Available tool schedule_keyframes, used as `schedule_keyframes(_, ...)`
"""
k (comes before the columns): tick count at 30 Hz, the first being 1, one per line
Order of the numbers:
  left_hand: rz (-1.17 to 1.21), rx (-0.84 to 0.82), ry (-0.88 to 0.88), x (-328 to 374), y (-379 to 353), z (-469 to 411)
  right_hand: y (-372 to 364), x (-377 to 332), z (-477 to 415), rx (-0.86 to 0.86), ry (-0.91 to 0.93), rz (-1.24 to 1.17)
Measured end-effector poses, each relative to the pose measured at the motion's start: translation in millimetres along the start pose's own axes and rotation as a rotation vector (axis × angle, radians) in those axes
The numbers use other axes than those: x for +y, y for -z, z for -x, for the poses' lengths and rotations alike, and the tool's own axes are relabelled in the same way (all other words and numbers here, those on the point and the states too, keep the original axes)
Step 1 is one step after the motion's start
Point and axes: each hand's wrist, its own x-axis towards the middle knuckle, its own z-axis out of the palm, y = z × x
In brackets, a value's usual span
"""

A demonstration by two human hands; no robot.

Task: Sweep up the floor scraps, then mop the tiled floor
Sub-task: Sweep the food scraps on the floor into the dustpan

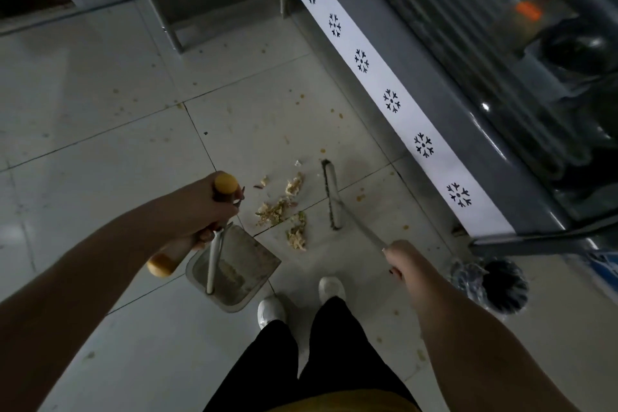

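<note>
Your left hand (207,207) is closed around two things at once: a stick with yellow ends (190,231) and the metal handle of the dustpan (234,273). That leaves the pan resting on the tiled floor (100,104) with its open lip facing the scraps (287,207), which lie just beyond it at about one o'clock from the pan. Your right hand (399,259) is wrapped shut on the broom handle (361,226), and the broom head (331,196) sits on the far side of the pile, at three o'clock from it, so a pull toward you and leftward should drive the scraps into the pan. Loose crumbs remain scattered toward twelve o'clock. Mopping looks some way off.
</note>
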Motion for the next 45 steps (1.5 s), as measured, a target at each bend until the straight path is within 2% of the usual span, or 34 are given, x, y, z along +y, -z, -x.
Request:
schedule_keyframes(5,-0.004,0.073,0.048,5.8,-1.6,-15.4,28.6,-14.8,-23.8,0.105,0.058,0.172)
schedule_keyframes(14,0.135,0.183,0.143,30.1,-10.2,-41.6,35.1,-61.9,-65.7,-0.047,0.239,0.37)
schedule_keyframes(18,0.159,0.227,0.17,35.7,-14.9,-43.5,55.7,-92.9,-64.8,-0.032,0.338,0.504)
schedule_keyframes(21,0.168,0.227,0.154,37.4,-15.1,-41.6,84.1,-115.9,-63.2,0.039,0.396,0.607)
schedule_keyframes(25,0.176,0.227,0.182,39.2,-11.1,-40.3,116.6,-140.0,-69.5,0.228,0.473,0.725)
schedule_keyframes(32,0.252,0.259,0.244,28.3,-1.1,-38.1,146.5,-172.4,-84.8,0.412,0.448,0.874)
schedule_keyframes(36,0.267,0.282,0.264,21.1,3.9,-39.7,137.5,-188.9,-90.3,0.385,0.427,0.961)
schedule_keyframes(41,0.229,0.288,0.272,14.0,8.3,-39.9,93.2,-194.9,-80.1,0.253,0.455,1.033)
schedule_keyframes(45,0.205,0.292,0.27,12.1,14.1,-31.8,85.7,-207.0,-61.3,0.159,0.494,0.966)
